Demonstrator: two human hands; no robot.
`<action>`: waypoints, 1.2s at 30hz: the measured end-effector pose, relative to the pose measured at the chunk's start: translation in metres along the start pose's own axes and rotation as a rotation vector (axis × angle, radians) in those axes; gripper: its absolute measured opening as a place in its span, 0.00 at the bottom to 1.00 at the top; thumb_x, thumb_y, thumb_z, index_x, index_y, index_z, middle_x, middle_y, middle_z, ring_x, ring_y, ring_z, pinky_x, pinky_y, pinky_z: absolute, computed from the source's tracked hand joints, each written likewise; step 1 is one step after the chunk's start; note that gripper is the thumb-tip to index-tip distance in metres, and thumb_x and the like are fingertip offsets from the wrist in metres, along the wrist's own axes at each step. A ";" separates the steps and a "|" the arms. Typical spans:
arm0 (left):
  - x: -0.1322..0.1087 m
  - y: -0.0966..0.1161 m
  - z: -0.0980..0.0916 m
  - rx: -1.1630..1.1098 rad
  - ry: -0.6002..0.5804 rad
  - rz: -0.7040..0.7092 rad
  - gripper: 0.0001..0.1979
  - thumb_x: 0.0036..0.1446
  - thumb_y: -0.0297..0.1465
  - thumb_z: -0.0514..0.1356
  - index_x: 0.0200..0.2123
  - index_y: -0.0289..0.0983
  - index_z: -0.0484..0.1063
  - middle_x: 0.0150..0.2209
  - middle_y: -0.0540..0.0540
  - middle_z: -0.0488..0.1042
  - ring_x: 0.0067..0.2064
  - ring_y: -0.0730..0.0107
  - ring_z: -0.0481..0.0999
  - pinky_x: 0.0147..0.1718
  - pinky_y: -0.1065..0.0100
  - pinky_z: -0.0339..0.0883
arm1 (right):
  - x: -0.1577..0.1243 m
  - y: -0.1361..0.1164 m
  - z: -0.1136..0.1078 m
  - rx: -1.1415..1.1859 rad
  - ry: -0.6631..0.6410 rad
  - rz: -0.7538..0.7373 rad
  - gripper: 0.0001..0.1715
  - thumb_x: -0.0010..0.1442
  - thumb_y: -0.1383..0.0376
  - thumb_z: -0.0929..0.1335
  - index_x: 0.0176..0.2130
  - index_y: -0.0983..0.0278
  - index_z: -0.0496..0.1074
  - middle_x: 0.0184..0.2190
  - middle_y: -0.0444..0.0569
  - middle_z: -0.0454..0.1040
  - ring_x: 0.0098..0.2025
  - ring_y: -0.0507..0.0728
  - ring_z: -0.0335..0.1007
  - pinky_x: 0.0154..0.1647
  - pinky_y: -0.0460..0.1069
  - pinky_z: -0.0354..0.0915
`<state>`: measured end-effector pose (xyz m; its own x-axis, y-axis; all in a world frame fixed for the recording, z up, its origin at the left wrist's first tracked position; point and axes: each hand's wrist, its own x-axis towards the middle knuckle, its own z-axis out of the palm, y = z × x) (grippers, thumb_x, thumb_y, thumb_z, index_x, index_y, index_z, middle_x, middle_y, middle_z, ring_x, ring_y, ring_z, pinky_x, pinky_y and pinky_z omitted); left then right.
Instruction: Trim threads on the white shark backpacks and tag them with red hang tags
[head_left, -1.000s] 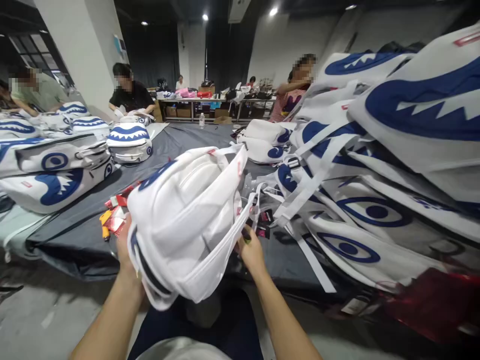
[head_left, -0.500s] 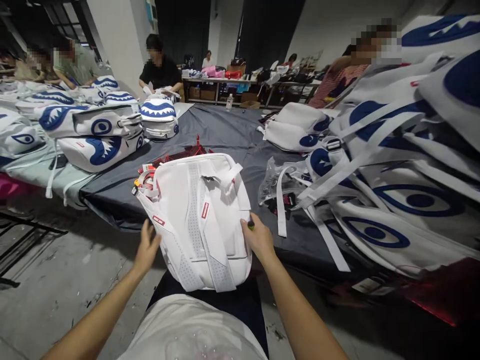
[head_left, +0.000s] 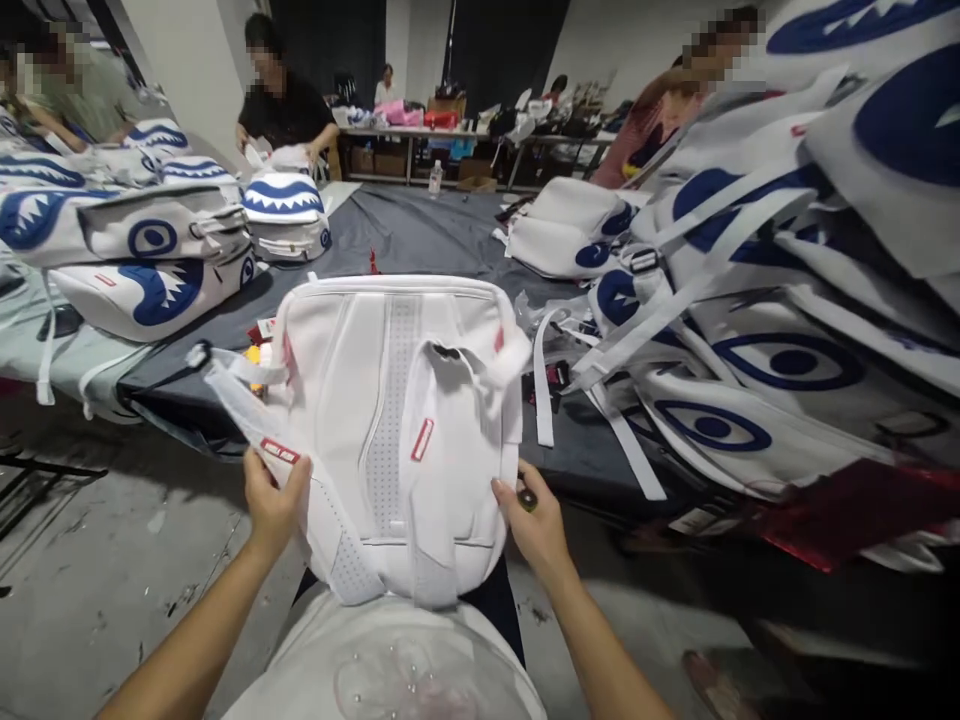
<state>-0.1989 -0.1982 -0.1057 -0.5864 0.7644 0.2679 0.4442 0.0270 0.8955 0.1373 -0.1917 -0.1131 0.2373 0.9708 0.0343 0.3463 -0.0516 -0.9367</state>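
A white backpack (head_left: pixel 470 500) stands upright at the table edge against my lap, its back panel with two shoulder straps facing me. My left hand (head_left: pixel 276 500) is closed on the left shoulder strap (head_left: pixel 232 395), by its red label. At the bag's right side, my right hand (head_left: pixel 536 515) pinches the edge with thumb and fingers. A small dark object with a rounded end (head_left: pixel 528 499) and a hint of green is tucked in that same hand; its kind I cannot make out. The front of the bag is hidden from me.
White backpacks with blue eyes (head_left: pixel 795 360) pile high on the right, straps hanging over the edge. More shark-faced backpacks (head_left: pixel 161 290) are stacked at the left. Across the dark-covered table (head_left: pixel 427 235) a person (head_left: pixel 289 110) handles another bag. A bottle (head_left: pixel 435 178) stands near the far edge.
My left hand, open beside the bag before, has closed on the strap and pulled it outward. The backpack has come closer and looks larger. My right hand still grips its side.
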 end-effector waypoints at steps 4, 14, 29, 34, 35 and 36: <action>-0.002 -0.010 0.007 0.189 -0.118 -0.072 0.25 0.48 0.49 0.63 0.41 0.41 0.59 0.38 0.43 0.72 0.44 0.50 0.76 0.49 0.50 0.71 | -0.011 0.021 0.001 -0.201 -0.035 0.133 0.24 0.57 0.55 0.65 0.49 0.65 0.73 0.44 0.55 0.80 0.46 0.64 0.76 0.49 0.55 0.69; 0.002 -0.017 0.033 0.250 -0.262 -0.020 0.37 0.56 0.50 0.58 0.62 0.35 0.55 0.55 0.31 0.72 0.57 0.43 0.74 0.53 0.47 0.69 | -0.021 -0.105 0.073 -0.336 -0.328 -0.507 0.28 0.67 0.56 0.62 0.64 0.61 0.65 0.56 0.56 0.74 0.57 0.63 0.69 0.58 0.57 0.65; 0.016 0.111 0.159 0.508 -0.725 1.299 0.14 0.65 0.30 0.54 0.53 0.36 0.69 0.58 0.36 0.71 0.61 0.53 0.67 0.61 0.48 0.56 | 0.021 -0.012 -0.004 0.230 0.063 0.225 0.53 0.52 0.26 0.55 0.41 0.67 0.77 0.23 0.52 0.76 0.28 0.60 0.73 0.35 0.56 0.71; 0.039 0.155 0.235 0.700 -1.031 1.506 0.15 0.64 0.40 0.58 0.38 0.34 0.76 0.39 0.39 0.77 0.43 0.55 0.74 0.46 0.55 0.62 | 0.041 0.007 0.015 0.622 0.282 0.059 0.40 0.63 0.36 0.56 0.45 0.66 0.73 0.17 0.41 0.68 0.21 0.52 0.65 0.26 0.47 0.64; 0.040 0.158 0.240 0.701 -1.067 1.530 0.14 0.64 0.40 0.58 0.37 0.35 0.76 0.39 0.40 0.77 0.42 0.56 0.74 0.43 0.56 0.61 | 0.040 0.011 0.018 0.599 0.302 -0.004 0.37 0.65 0.39 0.57 0.50 0.66 0.71 0.20 0.43 0.72 0.24 0.53 0.70 0.30 0.48 0.67; 0.041 0.160 0.243 0.693 -1.091 1.547 0.14 0.64 0.39 0.58 0.35 0.35 0.76 0.38 0.41 0.78 0.42 0.57 0.73 0.42 0.57 0.60 | 0.037 0.016 0.021 0.559 0.313 -0.069 0.35 0.67 0.42 0.57 0.53 0.66 0.70 0.25 0.46 0.76 0.29 0.55 0.74 0.33 0.50 0.69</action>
<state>0.0129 -0.0059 -0.0384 0.9291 0.3698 0.0044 0.3653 -0.9159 -0.1662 0.1327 -0.1515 -0.1343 0.5142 0.8489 0.1223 -0.1344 0.2206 -0.9661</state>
